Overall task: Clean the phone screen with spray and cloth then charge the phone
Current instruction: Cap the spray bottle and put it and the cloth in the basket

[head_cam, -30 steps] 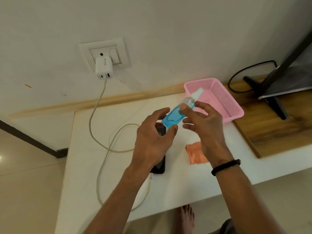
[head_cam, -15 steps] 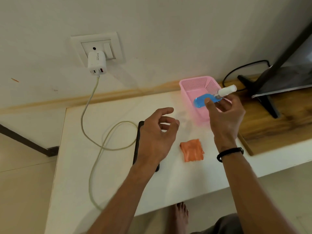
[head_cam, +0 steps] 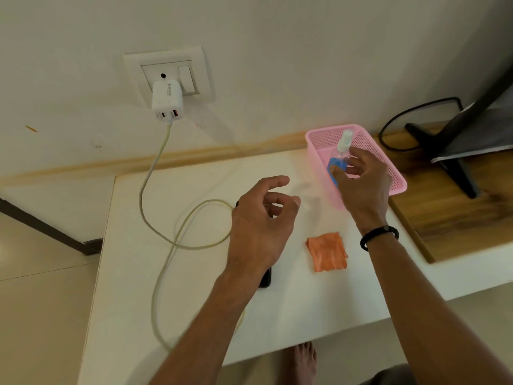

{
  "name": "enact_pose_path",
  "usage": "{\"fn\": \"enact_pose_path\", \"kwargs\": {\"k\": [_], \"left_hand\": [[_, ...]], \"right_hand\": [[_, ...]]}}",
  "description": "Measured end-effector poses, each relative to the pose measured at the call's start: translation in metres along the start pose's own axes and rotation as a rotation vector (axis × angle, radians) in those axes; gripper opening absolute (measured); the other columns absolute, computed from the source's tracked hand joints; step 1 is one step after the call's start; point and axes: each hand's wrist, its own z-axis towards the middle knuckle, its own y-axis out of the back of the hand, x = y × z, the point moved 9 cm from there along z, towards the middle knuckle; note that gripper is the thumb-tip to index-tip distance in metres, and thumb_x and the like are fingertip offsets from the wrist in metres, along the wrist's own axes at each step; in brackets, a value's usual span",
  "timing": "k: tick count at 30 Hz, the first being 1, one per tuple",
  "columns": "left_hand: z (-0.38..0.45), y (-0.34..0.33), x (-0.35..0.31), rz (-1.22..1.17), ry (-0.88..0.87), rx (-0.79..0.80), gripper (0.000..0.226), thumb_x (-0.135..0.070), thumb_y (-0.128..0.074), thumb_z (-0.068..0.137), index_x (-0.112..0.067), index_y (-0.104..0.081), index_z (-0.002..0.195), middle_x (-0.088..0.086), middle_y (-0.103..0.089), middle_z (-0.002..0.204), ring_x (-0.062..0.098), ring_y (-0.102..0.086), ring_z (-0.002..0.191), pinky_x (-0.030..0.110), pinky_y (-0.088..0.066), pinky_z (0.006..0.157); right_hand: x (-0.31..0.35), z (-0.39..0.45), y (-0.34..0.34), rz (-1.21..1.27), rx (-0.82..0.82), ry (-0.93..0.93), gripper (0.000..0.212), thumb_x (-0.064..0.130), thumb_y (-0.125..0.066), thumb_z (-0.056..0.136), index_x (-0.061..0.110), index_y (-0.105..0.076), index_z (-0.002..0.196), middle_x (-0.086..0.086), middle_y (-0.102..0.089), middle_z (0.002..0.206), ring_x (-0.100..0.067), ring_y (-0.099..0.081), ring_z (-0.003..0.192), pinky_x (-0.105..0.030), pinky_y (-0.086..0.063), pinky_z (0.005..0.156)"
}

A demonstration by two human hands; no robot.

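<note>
Over the pink basket (head_cam: 394,173), right hand (head_cam: 361,187) grips spray bottle (head_cam: 340,159).

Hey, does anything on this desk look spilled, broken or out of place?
Nothing looks spilled or broken. The orange cloth lies crumpled on the white desk, and the charging cable loops loosely toward the phone.

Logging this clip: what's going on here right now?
A person stands at a white table. The right hand holds the blue spray bottle inside the pink basket. The left hand hovers, loosely curled, over the black phone. The orange cloth lies untouched; the charger cable loops nearby.
</note>
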Motion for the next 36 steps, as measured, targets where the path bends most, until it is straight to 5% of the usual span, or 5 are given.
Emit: {"fn": "enact_pose_path", "kwargs": {"k": [7,11,18,26,36], "left_hand": [[-0.001,-0.002,0.001,0.006,0.010,0.022,0.030,-0.036,-0.073,0.092,-0.037,-0.068,0.121,-0.011,-0.076,0.092,-0.006,-0.067,0.081,-0.001,-0.042,0.056],[-0.001,-0.006,0.001,-0.009,0.021,0.044,0.028,-0.033,-0.074,0.092,-0.035,-0.069,0.120,-0.011,-0.076,0.088,-0.004,-0.068,0.076,0.000,-0.043,0.054],[-0.003,-0.004,0.001,0.060,0.006,0.082,0.029,-0.037,-0.073,0.092,-0.036,-0.067,0.121,-0.013,-0.074,0.086,-0.010,-0.066,0.076,-0.002,-0.041,0.056],[-0.003,-0.001,0.005,0.106,0.010,0.099,0.033,-0.040,-0.072,0.092,-0.034,-0.067,0.124,-0.012,-0.074,0.091,-0.006,-0.065,0.077,-0.002,-0.042,0.057],[-0.004,-0.007,0.005,0.197,-0.025,0.119,0.034,-0.038,-0.072,0.092,-0.032,-0.067,0.125,-0.013,-0.072,0.089,-0.014,-0.062,0.070,-0.003,-0.041,0.059]], "right_hand": [[0.003,-0.004,0.015,0.003,0.004,-0.031,0.055,0.025,-0.078,0.092,0.013,-0.059,0.142,-0.004,-0.069,0.133,-0.016,-0.066,0.110,-0.025,-0.054,0.087],[0.018,-0.022,0.047,0.053,-0.070,0.002,0.035,0.026,-0.075,0.093,0.017,-0.067,0.126,0.014,-0.071,0.100,0.000,-0.070,0.090,-0.004,-0.051,0.070],[0.000,-0.058,0.033,-0.161,0.193,-0.145,0.014,0.028,-0.080,0.089,0.022,-0.069,0.083,0.012,-0.069,0.077,-0.008,-0.069,0.069,-0.022,-0.051,0.058],[-0.043,-0.087,-0.005,-0.709,0.611,-0.270,0.040,0.030,-0.077,0.089,0.015,-0.057,0.120,0.000,-0.054,0.103,-0.018,-0.055,0.089,-0.031,-0.047,0.076],[-0.016,-0.077,-0.008,-0.362,0.587,-0.232,0.022,0.024,-0.080,0.087,0.012,-0.065,0.097,-0.006,-0.070,0.092,-0.018,-0.066,0.077,-0.031,-0.059,0.072]]}}
